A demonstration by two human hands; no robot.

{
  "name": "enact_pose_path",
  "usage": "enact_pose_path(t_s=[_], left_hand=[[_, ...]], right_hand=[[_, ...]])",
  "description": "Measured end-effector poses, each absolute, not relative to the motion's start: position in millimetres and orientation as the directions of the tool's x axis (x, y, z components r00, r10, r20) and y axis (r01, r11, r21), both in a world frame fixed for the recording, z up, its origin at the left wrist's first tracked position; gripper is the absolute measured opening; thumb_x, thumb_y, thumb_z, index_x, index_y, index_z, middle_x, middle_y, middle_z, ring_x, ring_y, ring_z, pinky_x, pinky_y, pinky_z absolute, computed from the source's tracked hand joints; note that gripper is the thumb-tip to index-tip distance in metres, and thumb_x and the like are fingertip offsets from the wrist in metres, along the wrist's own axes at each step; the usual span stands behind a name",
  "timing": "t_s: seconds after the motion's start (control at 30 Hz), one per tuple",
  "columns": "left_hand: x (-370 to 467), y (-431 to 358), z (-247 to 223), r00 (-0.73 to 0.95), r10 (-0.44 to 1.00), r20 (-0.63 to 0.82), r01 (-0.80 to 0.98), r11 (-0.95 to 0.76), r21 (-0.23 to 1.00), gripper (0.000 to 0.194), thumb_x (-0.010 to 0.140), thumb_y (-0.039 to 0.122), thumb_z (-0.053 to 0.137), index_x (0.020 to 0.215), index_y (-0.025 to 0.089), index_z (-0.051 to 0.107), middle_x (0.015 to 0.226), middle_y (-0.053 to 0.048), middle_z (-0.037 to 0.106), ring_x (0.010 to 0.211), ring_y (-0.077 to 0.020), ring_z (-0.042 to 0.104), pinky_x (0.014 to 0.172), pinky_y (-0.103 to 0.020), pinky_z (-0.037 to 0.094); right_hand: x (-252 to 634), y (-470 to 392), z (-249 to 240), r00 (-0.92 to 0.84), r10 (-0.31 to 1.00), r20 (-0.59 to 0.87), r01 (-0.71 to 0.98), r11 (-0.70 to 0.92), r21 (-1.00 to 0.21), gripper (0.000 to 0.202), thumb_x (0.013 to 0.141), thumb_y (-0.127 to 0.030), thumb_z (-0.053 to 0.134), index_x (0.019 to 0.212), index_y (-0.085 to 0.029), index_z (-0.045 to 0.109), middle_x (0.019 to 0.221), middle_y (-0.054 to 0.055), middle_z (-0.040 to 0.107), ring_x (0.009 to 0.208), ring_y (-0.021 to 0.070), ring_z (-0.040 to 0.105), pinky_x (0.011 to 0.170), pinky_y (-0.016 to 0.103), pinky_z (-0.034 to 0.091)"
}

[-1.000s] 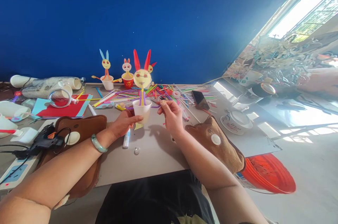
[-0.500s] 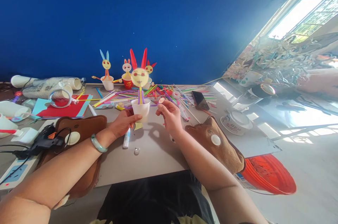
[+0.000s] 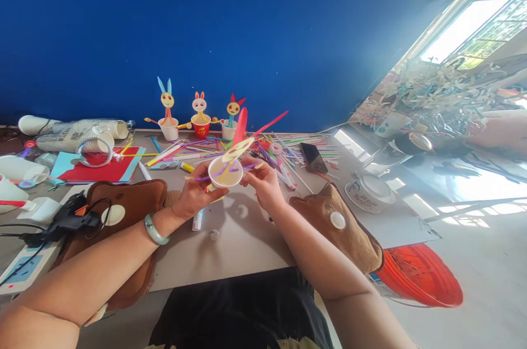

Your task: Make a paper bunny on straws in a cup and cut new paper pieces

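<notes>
A white paper cup is tipped with its mouth toward me, held above the table. My left hand is closed around its left side, thumb near the rim. My right hand pinches at the cup's right side, close to a purple pipe-cleaner arm. From the cup rises a round paper face, seen edge-on, with two red ears. Purple and yellow strips run inside the cup. Below lie a white marker and a small clear cap.
Three rabbit-faced cups, one of them red, stand along the blue wall. Behind my hands are scattered colored sticks and pens, with a phone to the right. Brown plush pouches flank my arms. A red bucket stands off the table's right edge.
The cup has tilted, so its mouth now faces me and the rabbit face leans away to the right. My right hand has moved in against the cup's side.
</notes>
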State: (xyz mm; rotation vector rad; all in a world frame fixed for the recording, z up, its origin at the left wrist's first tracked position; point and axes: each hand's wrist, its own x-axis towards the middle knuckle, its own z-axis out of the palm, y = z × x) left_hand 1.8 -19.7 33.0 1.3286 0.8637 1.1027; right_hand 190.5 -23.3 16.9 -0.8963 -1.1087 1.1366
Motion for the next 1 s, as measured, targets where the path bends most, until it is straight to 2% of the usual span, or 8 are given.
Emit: enact_pose_path(t_s=[0.13,0.27,0.4,0.47,0.53,0.7,0.9,1.0], left_hand=[[1.9,-19.2,29.0,0.227,0.935,0.274,-0.089,-0.260,0.961,0.053,0.054,0.027,0.088,0.101,0.020,0.062,0.111,-0.009,0.070,0.109,-0.0267,0.063,0.094,-0.036,0.052],[0.8,-17.9,27.9,0.269,0.935,0.231,-0.103,-0.210,0.972,0.054,0.056,0.033,0.089,0.101,0.018,0.064,0.100,-0.008,0.071,0.101,-0.0256,0.064,0.084,-0.034,0.053],[-2.6,-13.3,24.2,0.375,0.913,0.160,-0.120,-0.124,0.985,0.032,0.061,0.036,0.087,0.068,0.018,0.063,0.060,-0.001,0.058,0.074,-0.0188,0.058,0.066,-0.029,0.046],[-4.9,-10.6,20.4,0.408,0.901,0.148,-0.101,-0.116,0.988,0.038,0.067,0.039,0.084,0.054,0.018,0.055,0.049,0.001,0.048,0.062,-0.0151,0.049,0.058,-0.027,0.040],[-6.9,-8.4,15.9,0.424,0.897,0.124,-0.086,-0.097,0.992,0.042,0.071,0.042,0.080,0.049,0.018,0.053,0.047,0.000,0.047,0.057,-0.0127,0.043,0.053,-0.027,0.034],[-9.4,-5.8,6.8,0.435,0.895,0.098,-0.082,-0.069,0.994,0.039,0.072,0.039,0.080,0.051,0.018,0.055,0.050,0.000,0.048,0.056,-0.0122,0.040,0.053,-0.027,0.031],[-8.4,-7.8,9.6,0.442,0.892,0.098,-0.095,-0.062,0.994,0.042,0.072,0.039,0.079,0.046,0.019,0.052,0.050,-0.001,0.048,0.058,-0.0139,0.041,0.054,-0.028,0.033],[-7.0,-9.0,13.5,0.443,0.891,0.103,-0.111,-0.060,0.992,0.038,0.069,0.036,0.081,0.048,0.019,0.054,0.048,0.000,0.047,0.063,-0.0170,0.048,0.060,-0.030,0.038]], right_hand=[[193.8,-22.9,16.9,0.075,0.968,0.240,-0.219,0.251,-0.943,0.042,0.066,-0.034,0.086,0.103,-0.024,0.071,0.099,0.002,0.075,0.059,0.0094,0.059,0.055,0.026,0.048],[197.4,-23.6,18.8,0.071,0.959,0.274,-0.222,0.283,-0.933,0.038,0.069,-0.031,0.082,0.105,-0.025,0.070,0.101,0.001,0.074,0.057,0.0088,0.057,0.056,0.027,0.049],[198.7,-25.7,23.0,0.065,0.956,0.285,-0.242,0.292,-0.925,0.031,0.072,-0.032,0.078,0.101,-0.025,0.070,0.101,0.002,0.074,0.056,0.0092,0.057,0.057,0.028,0.049],[198.3,-26.6,25.6,0.072,0.960,0.271,-0.240,0.281,-0.929,0.028,0.072,-0.036,0.078,0.095,-0.024,0.069,0.099,0.003,0.075,0.055,0.0095,0.056,0.056,0.029,0.049],[197.6,-27.0,27.7,0.091,0.961,0.262,-0.232,0.276,-0.933,0.027,0.072,-0.041,0.079,0.089,-0.023,0.068,0.095,0.003,0.075,0.053,0.0094,0.055,0.055,0.028,0.048],[196.1,-25.7,28.3,0.144,0.956,0.255,-0.206,0.281,-0.937,0.033,0.073,-0.051,0.079,0.078,-0.022,0.065,0.085,0.003,0.074,0.049,0.0085,0.052,0.052,0.028,0.046],[195.4,-22.6,24.5,0.194,0.946,0.261,-0.213,0.300,-0.930,0.037,0.071,-0.052,0.082,0.072,-0.021,0.061,0.080,0.001,0.073,0.047,0.0073,0.050,0.050,0.026,0.045],[194.5,-21.8,22.5,0.232,0.934,0.271,-0.191,0.317,-0.929,0.039,0.071,-0.052,0.082,0.069,-0.021,0.059,0.076,0.000,0.072,0.047,0.0075,0.050,0.050,0.026,0.045]])
